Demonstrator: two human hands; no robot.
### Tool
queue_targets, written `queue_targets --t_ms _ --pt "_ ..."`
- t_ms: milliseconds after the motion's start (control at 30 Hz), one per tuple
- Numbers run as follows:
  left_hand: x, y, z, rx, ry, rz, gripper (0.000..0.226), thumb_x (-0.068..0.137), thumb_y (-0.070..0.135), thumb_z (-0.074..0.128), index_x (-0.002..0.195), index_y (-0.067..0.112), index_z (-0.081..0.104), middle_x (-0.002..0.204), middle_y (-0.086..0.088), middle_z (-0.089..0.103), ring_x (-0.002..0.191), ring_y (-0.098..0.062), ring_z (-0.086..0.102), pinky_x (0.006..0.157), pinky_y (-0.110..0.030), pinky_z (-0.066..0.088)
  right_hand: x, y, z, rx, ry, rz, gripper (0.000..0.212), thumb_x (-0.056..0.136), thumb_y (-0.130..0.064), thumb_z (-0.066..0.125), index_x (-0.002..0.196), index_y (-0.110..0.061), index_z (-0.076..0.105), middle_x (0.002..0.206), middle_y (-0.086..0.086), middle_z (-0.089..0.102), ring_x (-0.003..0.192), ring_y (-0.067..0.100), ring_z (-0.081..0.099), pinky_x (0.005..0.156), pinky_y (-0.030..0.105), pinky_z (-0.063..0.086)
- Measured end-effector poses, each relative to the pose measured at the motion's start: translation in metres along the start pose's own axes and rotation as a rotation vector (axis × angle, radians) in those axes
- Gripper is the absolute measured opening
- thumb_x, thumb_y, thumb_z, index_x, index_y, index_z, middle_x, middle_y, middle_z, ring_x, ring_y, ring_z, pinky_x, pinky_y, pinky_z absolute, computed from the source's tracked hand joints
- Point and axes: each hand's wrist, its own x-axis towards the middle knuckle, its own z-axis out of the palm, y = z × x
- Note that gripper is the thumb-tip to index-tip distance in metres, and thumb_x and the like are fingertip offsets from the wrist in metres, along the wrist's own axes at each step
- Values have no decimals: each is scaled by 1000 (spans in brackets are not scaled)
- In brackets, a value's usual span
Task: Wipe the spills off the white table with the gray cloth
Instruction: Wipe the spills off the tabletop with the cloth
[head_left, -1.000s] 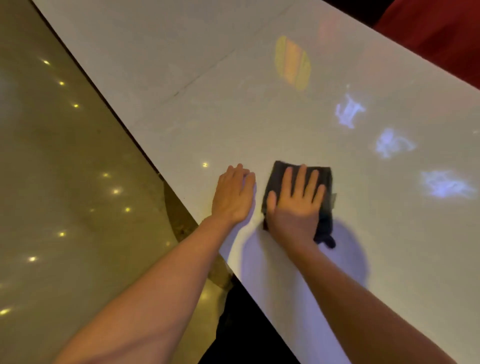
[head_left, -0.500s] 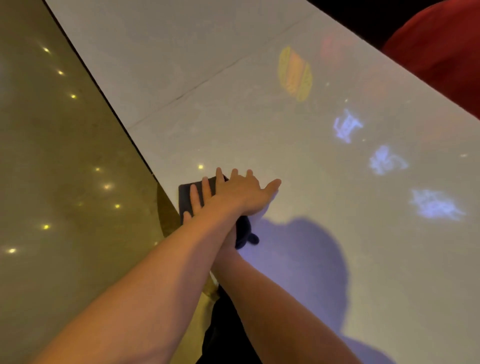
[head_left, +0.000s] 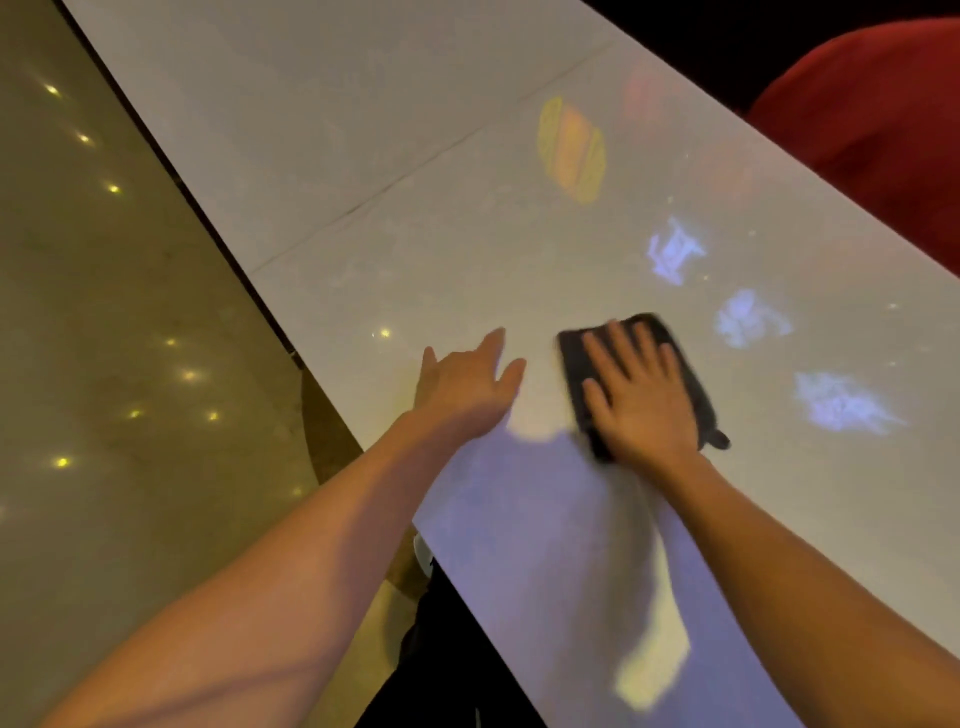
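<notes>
Right hand (head_left: 641, 397): flat, palm down, fingers spread and extended, pressing on the gray cloth (head_left: 691, 384). Not gripping; the hand lies open on top of it. The cloth's edges are blurred. A small tab of the cloth sticks out past the heel of the hand, toward the table's right side.

Left hand (head_left: 467, 387): open, fingers loosely extended and slightly apart, holding nothing. It sits just beside the cloth on the left, apart from it. Cannot tell whether the palm touches the surface or hovers just above.

Cloth position: on the white table (head_left: 363, 156), folded into a rough rectangle, in the near half of the visible top, closer to the left edge than to the far right edge.

Both bare forearms enter from the bottom of the view and cast a bluish shadow (head_left: 545, 519) on the tabletop between them.

Surface beyond the hands: 3 pale blue-white patches (head_left: 737, 319) run in a line to the right of the cloth, and 1 yellow-orange patch (head_left: 571, 150) lies farther out. Cannot tell whether these are spills or reflected light. A thin seam (head_left: 415, 174) crosses the top beyond the hands.

Left of the table edge: glossy olive floor (head_left: 104, 312) with small bright light spots. A red rounded object (head_left: 883, 119), blurred, sits beyond the far right edge.
</notes>
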Motion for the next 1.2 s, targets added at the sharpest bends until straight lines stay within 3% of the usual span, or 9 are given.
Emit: queue_targets --t_ms 133,267,400,633,800,933,1100,1133,1200 --pt "2 -48 0 56 179 -152 64 102 50 25 155 13 20 165 -19 14 151 -39 7 123 -49 8 15 -56 4 130 45 538 66 102 -43 35 162 -18 22 169 16 17 155 42 11 125 59 8" --pt "12 -67 -3 78 221 -183 59 102 48 26 153 17 22 165 -18 10 150 -41 5 119 -53 16 -64 -170 33 177 -13 -63 65 101 -51 36 160 -25 28 168 10 26 157 35 12 126 53 4" --pt "15 -82 -4 124 249 -122 56 102 48 26 152 22 24 165 -15 10 150 -38 7 115 -54 19 -24 -121 24 119 -107 -446 62 100 -52 39 158 -32 32 167 5 30 157 33 14 126 54 9" --pt "35 -132 -14 152 291 -158 66 100 50 28 155 15 15 166 -16 6 152 -34 1 118 -56 14 117 -95 10 106 74 462 68 100 -47 33 162 -22 21 171 14 14 156 42 10 125 58 7" --pt "87 -146 -50 180 292 1 61 101 42 30 154 13 22 164 -22 15 150 -43 8 115 -61 19 60 -205 40 96 21 9 67 102 -53 35 161 -24 25 169 10 22 157 37 5 126 55 4" --pt "97 -160 -56 216 239 93 65 99 43 28 156 14 19 166 -20 9 151 -42 3 118 -58 17 100 -144 21 47 -51 -289 63 102 -53 36 160 -31 27 169 5 25 157 35 13 126 55 13" --pt "99 -161 -53 209 257 107 67 97 44 29 156 15 22 165 -20 13 151 -42 8 117 -57 18 183 -84 -2 88 100 767 66 103 -48 28 163 -23 16 171 13 12 156 40 8 124 59 10" --pt "99 -161 -53 209 259 109 67 96 44 30 156 14 23 165 -20 14 151 -42 8 117 -57 18 183 -109 4 72 97 801 67 102 -48 29 163 -20 18 170 15 15 155 43 11 123 60 12" --pt "99 -162 -54 204 255 105 67 95 43 30 155 14 25 165 -20 14 151 -42 8 118 -56 17 160 -160 21 63 82 457 66 100 -46 36 159 -17 30 166 19 26 152 47 20 120 63 20"
